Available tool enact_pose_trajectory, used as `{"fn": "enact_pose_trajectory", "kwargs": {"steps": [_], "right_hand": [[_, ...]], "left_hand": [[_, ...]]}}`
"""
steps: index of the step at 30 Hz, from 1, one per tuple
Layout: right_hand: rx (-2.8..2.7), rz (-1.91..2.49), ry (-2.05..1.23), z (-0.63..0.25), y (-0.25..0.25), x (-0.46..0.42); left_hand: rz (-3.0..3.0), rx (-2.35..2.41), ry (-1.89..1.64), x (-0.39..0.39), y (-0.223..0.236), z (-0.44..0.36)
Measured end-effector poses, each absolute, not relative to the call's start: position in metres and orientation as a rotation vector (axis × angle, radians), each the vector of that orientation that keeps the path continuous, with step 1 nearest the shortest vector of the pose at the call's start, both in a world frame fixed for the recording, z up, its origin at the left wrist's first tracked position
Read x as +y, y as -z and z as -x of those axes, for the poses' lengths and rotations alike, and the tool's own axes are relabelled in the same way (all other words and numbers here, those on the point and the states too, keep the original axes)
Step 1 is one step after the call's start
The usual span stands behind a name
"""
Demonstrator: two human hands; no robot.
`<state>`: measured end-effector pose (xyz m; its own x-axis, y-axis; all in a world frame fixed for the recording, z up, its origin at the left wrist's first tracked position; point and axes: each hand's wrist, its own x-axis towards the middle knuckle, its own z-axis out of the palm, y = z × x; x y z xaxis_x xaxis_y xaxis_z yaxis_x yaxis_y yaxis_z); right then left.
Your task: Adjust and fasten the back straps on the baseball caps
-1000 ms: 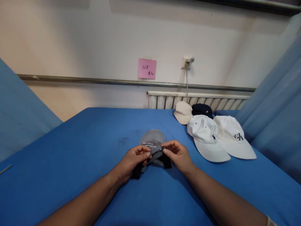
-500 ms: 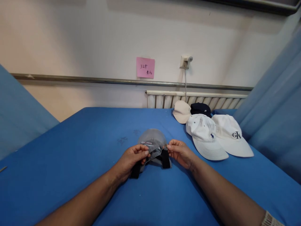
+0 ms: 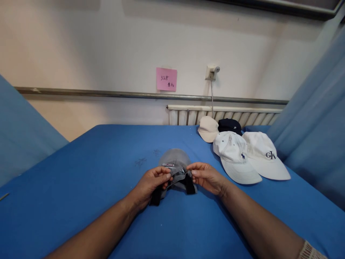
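A grey baseball cap [image 3: 175,155] rests on the blue-covered table [image 3: 107,158], its back opening turned toward me. My left hand [image 3: 153,181] pinches the left part of the cap's grey back strap [image 3: 177,177] between thumb and fingers. At the strap's right end, my right hand [image 3: 206,177] grips it near the buckle area; the fingertips partly hide the detail there. Black bands show hanging below the strap on both sides. Inside the cap a label with lettering is visible.
To the right lie a white cap with a dark emblem [image 3: 234,154], a white cap with letters [image 3: 265,153], a beige cap [image 3: 208,127] and a navy cap [image 3: 230,126]. Behind the table are a radiator [image 3: 185,116] and wall. Blue curtains [image 3: 318,108] hang on both sides.
My right hand first drew out to the right along the strap end, then closed again nearer the cap. My left hand has kept its pinch in nearly the same place.
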<state>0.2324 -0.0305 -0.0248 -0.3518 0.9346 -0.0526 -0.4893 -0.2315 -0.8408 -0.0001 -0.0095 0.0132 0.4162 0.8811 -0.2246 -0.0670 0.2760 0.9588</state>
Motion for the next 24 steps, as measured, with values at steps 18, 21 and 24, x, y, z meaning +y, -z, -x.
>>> {"fn": "enact_pose_trajectory", "kwargs": {"steps": [18, 21, 24], "right_hand": [[-1.048, 0.796, -1.385, -0.222, 0.018, -0.032], [-1.094, 0.803, -1.342, -0.218, 0.018, -0.034], [-1.118, 0.814, -1.306, -0.213, 0.017, -0.034]], "left_hand": [[-0.913, 0.841, -1.040, -0.007, -0.036, 0.014], [-0.897, 0.834, -1.058, -0.010, -0.040, 0.014], [-0.945, 0.838, -0.978, -0.014, -0.037, 0.011]]}}
